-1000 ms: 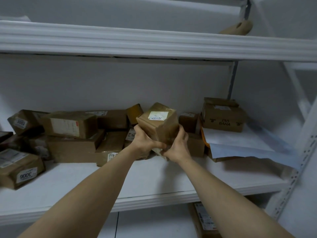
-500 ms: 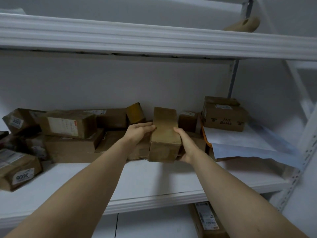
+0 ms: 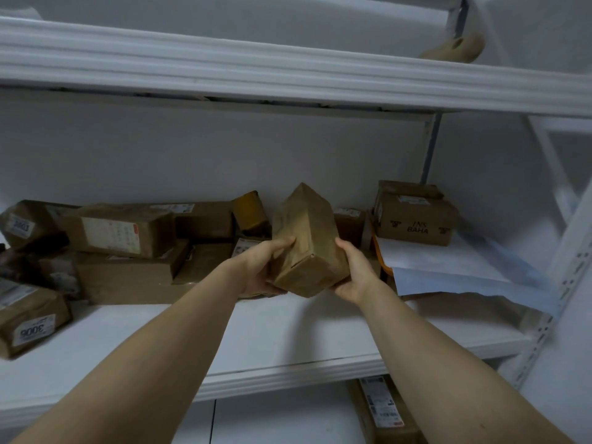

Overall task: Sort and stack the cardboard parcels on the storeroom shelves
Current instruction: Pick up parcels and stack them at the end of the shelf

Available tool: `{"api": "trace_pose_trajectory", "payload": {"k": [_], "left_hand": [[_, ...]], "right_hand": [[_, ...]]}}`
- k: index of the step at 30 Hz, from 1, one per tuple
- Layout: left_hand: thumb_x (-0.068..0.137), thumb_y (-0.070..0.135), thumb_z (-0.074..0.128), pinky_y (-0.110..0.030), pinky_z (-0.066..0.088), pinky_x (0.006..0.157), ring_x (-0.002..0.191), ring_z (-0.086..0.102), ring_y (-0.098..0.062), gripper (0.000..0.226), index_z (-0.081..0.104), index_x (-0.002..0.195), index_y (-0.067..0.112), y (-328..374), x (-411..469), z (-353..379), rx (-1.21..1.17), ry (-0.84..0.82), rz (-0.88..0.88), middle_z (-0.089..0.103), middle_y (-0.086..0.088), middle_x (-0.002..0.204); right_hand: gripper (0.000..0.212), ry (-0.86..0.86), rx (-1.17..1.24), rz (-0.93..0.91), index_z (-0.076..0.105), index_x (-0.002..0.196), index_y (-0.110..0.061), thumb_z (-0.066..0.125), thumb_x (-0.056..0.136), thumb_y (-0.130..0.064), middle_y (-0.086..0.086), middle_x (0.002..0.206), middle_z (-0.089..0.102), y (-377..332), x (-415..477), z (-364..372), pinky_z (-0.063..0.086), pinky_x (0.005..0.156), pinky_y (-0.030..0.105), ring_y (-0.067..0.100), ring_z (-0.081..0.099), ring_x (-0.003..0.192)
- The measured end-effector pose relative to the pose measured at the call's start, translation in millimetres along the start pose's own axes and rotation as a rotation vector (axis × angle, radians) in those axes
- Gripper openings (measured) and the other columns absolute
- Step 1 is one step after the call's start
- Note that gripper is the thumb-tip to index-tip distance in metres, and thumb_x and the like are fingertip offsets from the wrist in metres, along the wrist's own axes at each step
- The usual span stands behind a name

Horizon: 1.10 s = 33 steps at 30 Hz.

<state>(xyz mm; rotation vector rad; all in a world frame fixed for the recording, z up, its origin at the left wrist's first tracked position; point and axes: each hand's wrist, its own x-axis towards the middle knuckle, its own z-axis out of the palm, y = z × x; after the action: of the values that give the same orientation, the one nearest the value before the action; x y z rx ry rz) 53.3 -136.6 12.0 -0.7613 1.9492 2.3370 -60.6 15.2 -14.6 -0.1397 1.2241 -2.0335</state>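
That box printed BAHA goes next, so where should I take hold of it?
Likely by its two end faces, reaching in from the front: the BAHA box stands level, wide printed face toward you, with the wall behind it.

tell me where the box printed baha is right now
In the head view, the brown cardboard box printed BAHA sits at the back right of the white middle shelf, just right of the tilted plain brown parcel.

"BAHA" on right box (image 3: 416, 221), "3006" upside down on left parcel (image 3: 32, 315)
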Motion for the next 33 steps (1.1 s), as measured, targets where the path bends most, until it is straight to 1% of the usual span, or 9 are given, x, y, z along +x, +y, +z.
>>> {"api": "trace_pose_trajectory", "payload": {"k": [5,7,10,12,15,20,23,28,33], "left_hand": [[0.087,0.037,0.064,-0.06,0.039,0.101,0.118,0.052,-0.036,0.054,0.04,0.134,0.045,-3,4,0,0.082,-0.025,0.09,0.05,-0.006,0.131],[0.089,0.031,0.063,-0.059,0.039,0.101,0.117,0.053,-0.034,0.049,0.044,0.131,0.048,-5,7,0,0.081,-0.012,0.101,0.052,-0.004,0.128],[0.089,0.026,0.064,-0.057,0.039,0.103,0.113,0.056,-0.031,0.05,0.046,0.128,0.051,-8,10,4,0.102,-0.003,0.116,0.058,-0.002,0.122],[0.089,0.025,0.064,-0.056,0.039,0.103,0.111,0.058,-0.029,0.05,0.047,0.127,0.053,-10,10,6,0.133,-0.019,0.136,0.062,0.001,0.118],[0.088,0.022,0.066,-0.056,0.04,0.102,0.111,0.059,-0.028,0.054,0.047,0.128,0.052,-12,11,3,0.171,-0.056,0.14,0.063,0.0,0.119],[0.072,0.025,0.08,-0.049,0.048,0.093,0.116,0.056,-0.027,0.062,0.053,0.123,0.05,-10,11,1,0.245,-0.125,0.112,0.061,-0.001,0.125],[0.049,0.032,0.091,-0.052,0.043,0.101,0.117,0.057,-0.026,0.085,0.054,0.126,0.03,-8,8,2,0.319,-0.127,0.092,0.063,-0.003,0.124],[0.066,0.009,0.084,-0.043,0.055,0.087,0.102,0.065,-0.026,0.068,0.052,0.125,0.009,-8,7,10,0.327,0.041,0.225,0.067,-0.009,0.112],[0.059,0.018,0.088,-0.032,0.047,0.091,0.112,0.049,-0.018,0.101,0.025,0.137,0.01,-9,12,12,0.716,0.344,0.377,0.046,0.0,0.118]], "right_hand": [[0.037,0.102,-0.256,-0.205,0.055,0.135,-0.024,0.052,0.098,-0.019,0.005,0.129,0.062,-2,1,-3,0.048,0.093,0.041,0.023,0.059,0.111],[0.045,0.11,-0.251,-0.194,0.059,0.129,-0.022,0.065,0.088,-0.039,0.005,0.121,0.066,-2,-3,-2,0.05,0.089,0.04,0.022,0.062,0.106],[0.08,0.019,-0.337,-0.145,0.061,0.123,-0.017,0.08,0.056,-0.057,0.006,0.114,0.07,-2,-10,2,0.048,0.097,0.045,0.026,0.064,0.107],[0.082,-0.017,-0.39,-0.153,0.058,0.127,-0.014,0.087,0.054,-0.039,0.007,0.115,0.069,1,-11,1,0.046,0.1,0.047,0.027,0.063,0.108],[0.054,0.014,-0.396,-0.183,0.059,0.118,-0.01,0.08,0.069,-0.003,0.009,0.107,0.07,0,-13,-2,0.05,0.095,0.044,0.027,0.064,0.101],[0.037,-0.053,-0.328,-0.168,0.061,0.106,-0.007,0.071,0.073,0.006,0.012,0.1,0.07,0,-20,-8,0.052,0.088,0.045,0.029,0.065,0.095],[0.056,-0.123,-0.288,-0.125,0.064,0.112,-0.003,0.074,0.057,-0.002,0.018,0.111,0.069,3,-18,-11,0.049,0.096,0.049,0.036,0.063,0.108],[0.06,-0.083,-0.272,-0.228,0.063,0.117,-0.006,0.077,0.06,0.002,0.013,0.113,0.069,-2,-15,-4,0.048,0.099,0.048,0.034,0.06,0.114],[0.084,-0.052,-0.214,-0.373,0.055,0.125,-0.017,0.086,0.048,-0.022,0.004,0.117,0.068,-16,-20,3,0.044,0.102,0.043,0.023,0.06,0.114]]}}
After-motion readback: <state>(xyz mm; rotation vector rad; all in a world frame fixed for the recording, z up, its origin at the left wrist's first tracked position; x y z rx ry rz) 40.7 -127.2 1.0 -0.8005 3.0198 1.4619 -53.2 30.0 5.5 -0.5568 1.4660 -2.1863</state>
